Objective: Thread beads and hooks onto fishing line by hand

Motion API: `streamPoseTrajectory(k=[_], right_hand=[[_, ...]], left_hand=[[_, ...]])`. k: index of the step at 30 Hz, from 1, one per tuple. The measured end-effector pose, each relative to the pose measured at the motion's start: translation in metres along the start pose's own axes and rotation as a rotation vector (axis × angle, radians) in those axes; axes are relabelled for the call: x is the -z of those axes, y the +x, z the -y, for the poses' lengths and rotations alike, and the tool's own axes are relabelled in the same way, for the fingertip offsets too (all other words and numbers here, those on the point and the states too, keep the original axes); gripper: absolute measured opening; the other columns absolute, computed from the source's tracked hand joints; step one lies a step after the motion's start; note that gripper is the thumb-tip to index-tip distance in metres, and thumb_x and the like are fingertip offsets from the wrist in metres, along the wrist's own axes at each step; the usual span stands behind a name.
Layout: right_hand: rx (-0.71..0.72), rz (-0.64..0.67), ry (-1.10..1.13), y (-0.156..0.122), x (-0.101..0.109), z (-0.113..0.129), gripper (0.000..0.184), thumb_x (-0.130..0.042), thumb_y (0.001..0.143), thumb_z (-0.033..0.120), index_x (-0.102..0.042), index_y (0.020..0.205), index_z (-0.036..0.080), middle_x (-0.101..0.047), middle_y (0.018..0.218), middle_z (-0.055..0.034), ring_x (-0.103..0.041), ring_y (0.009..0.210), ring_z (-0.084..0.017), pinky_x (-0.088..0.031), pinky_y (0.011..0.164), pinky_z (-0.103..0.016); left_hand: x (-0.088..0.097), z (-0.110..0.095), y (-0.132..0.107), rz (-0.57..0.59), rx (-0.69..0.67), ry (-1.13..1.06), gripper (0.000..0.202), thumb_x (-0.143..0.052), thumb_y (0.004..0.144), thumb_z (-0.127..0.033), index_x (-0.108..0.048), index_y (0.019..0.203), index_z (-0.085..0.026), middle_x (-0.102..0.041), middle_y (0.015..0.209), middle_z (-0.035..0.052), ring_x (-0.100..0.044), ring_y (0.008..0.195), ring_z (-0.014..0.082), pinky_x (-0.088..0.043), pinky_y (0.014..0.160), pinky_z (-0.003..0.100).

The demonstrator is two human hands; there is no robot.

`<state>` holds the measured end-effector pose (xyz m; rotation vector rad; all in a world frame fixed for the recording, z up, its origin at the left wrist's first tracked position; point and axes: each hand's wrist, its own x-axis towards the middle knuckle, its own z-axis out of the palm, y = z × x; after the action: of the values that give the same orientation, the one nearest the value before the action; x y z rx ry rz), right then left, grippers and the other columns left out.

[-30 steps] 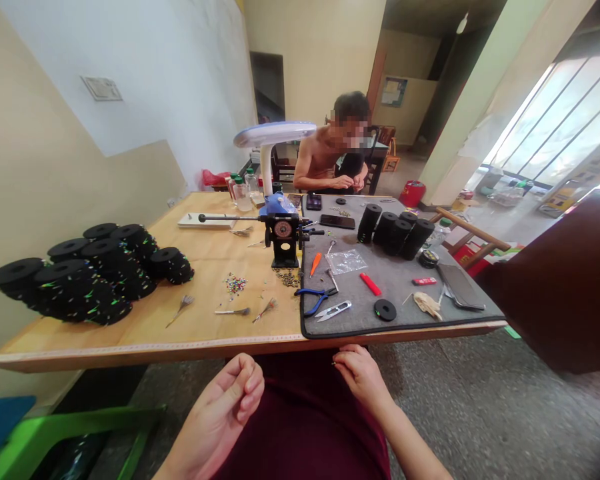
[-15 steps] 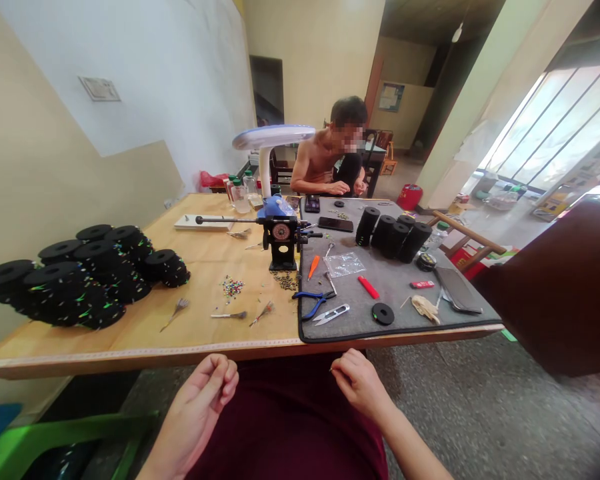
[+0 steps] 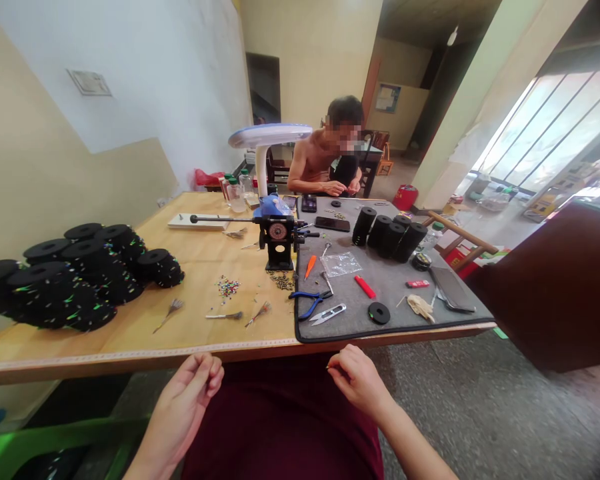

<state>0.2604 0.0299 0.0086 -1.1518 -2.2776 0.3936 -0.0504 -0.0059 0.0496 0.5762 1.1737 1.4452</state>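
Observation:
My left hand (image 3: 193,387) is closed in a pinch below the table's front edge; whatever its fingertips hold is too small to make out. To the right, my right hand (image 3: 357,380) also pinches, and a tiny speck shows at its fingertips. Both hands hover above my dark red clothing, apart from each other. Closest to them on the table are silver thread snips (image 3: 329,315), blue-handled pliers (image 3: 311,303), a flat black foam spool (image 3: 379,313) and a small orange-tipped bundle (image 3: 258,313).
Stacked black foam spools (image 3: 87,267) with coloured bits fill the table's left. A black winding device (image 3: 279,243) stands mid-table before a lamp (image 3: 270,135). Colourful beads (image 3: 228,287) lie loose. More black rolls (image 3: 391,237) and a phone (image 3: 333,224) rest on the grey mat (image 3: 340,330). Opposite sits another person (image 3: 325,157).
My left hand has shifted left, widening the gap to my right hand, which keeps its pinch. The view has turned slightly. The other person's hands have come closer together.

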Motion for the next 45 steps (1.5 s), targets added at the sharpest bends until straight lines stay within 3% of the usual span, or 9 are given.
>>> streamPoseTrajectory(k=[6,12,18,23,29,33,40,45], right_hand=[[0.034,-0.004,-0.028,0.003,0.006,0.007,0.011,-0.05,0.088,0.017,-0.057,0.08,0.02,-0.059,0.071,-0.0028,-0.049,0.071,-0.017,-0.038,0.067,-0.029],[0.044,-0.029,-0.047,0.007,0.011,0.014,0.012,-0.05,0.087,0.016,-0.057,0.078,0.02,-0.058,0.069,-0.0026,-0.048,0.069,-0.017,-0.037,0.068,-0.029],[0.064,-0.047,-0.028,0.012,0.017,0.019,0.013,-0.05,0.085,0.016,-0.058,0.076,0.02,-0.057,0.066,-0.0018,-0.047,0.067,-0.016,-0.037,0.066,-0.029],[0.044,-0.063,0.054,0.011,0.015,0.019,0.01,-0.052,0.085,0.016,-0.058,0.078,0.02,-0.059,0.067,-0.001,-0.049,0.068,-0.016,-0.037,0.067,-0.029],[-0.019,-0.068,0.17,0.01,0.016,0.015,0.008,-0.056,0.084,0.018,-0.059,0.077,0.02,-0.061,0.069,-0.0005,-0.051,0.068,-0.015,-0.037,0.066,-0.028],[-0.04,-0.05,0.201,0.011,0.021,0.015,0.008,-0.059,0.084,0.02,-0.061,0.076,0.02,-0.063,0.07,-0.0005,-0.053,0.068,-0.015,-0.038,0.065,-0.027],[-0.035,-0.027,0.181,0.012,0.026,0.018,0.011,-0.058,0.085,0.023,-0.063,0.076,0.021,-0.064,0.067,-0.0006,-0.054,0.067,-0.015,-0.039,0.064,-0.027],[-0.03,-0.015,0.135,0.012,0.025,0.017,0.014,-0.058,0.086,0.027,-0.064,0.074,0.021,-0.063,0.065,-0.0005,-0.055,0.066,-0.015,-0.04,0.063,-0.026]], left_hand=[[0.001,0.003,0.001,-0.003,-0.024,0.064,0.036,-0.078,0.063,-0.041,-0.051,0.065,-0.018,-0.048,0.062,-0.0051,-0.04,0.057,0.0097,-0.037,0.051,0.019],[-0.005,0.012,-0.001,0.072,-0.138,0.368,0.031,-0.063,0.077,-0.048,-0.052,0.07,-0.02,-0.047,0.058,-0.0051,-0.04,0.055,0.0108,-0.036,0.049,0.02],[-0.044,0.022,-0.004,0.276,-0.236,0.609,0.022,-0.066,0.075,-0.037,-0.06,0.086,-0.019,-0.055,0.069,-0.0021,-0.052,0.065,0.0139,-0.043,0.061,0.023],[-0.085,0.039,-0.003,0.528,-0.252,0.824,0.026,-0.065,0.074,-0.028,-0.064,0.098,-0.018,-0.048,0.06,-0.005,-0.045,0.054,0.012,-0.038,0.053,0.023],[-0.111,0.051,0.0,0.649,-0.496,1.049,0.013,-0.061,0.079,-0.021,-0.067,0.09,-0.019,-0.053,0.066,-0.0013,-0.049,0.06,0.014,-0.039,0.058,0.025],[-0.116,0.052,0.002,0.681,-0.562,1.077,0.01,-0.058,0.083,-0.022,-0.067,0.085,-0.019,-0.055,0.068,0.0002,-0.051,0.062,0.0144,-0.039,0.059,0.024],[-0.114,0.051,0.005,0.703,-0.533,1.025,0.019,-0.053,0.085,-0.022,-0.066,0.071,-0.019,-0.059,0.07,0.0027,-0.055,0.065,0.0153,-0.04,0.061,0.025],[-0.111,0.052,0.004,0.68,-0.532,0.996,0.013,-0.054,0.083,-0.023,-0.066,0.08,-0.02,-0.056,0.066,0.001,-0.051,0.06,0.0148,-0.037,0.057,0.025]])
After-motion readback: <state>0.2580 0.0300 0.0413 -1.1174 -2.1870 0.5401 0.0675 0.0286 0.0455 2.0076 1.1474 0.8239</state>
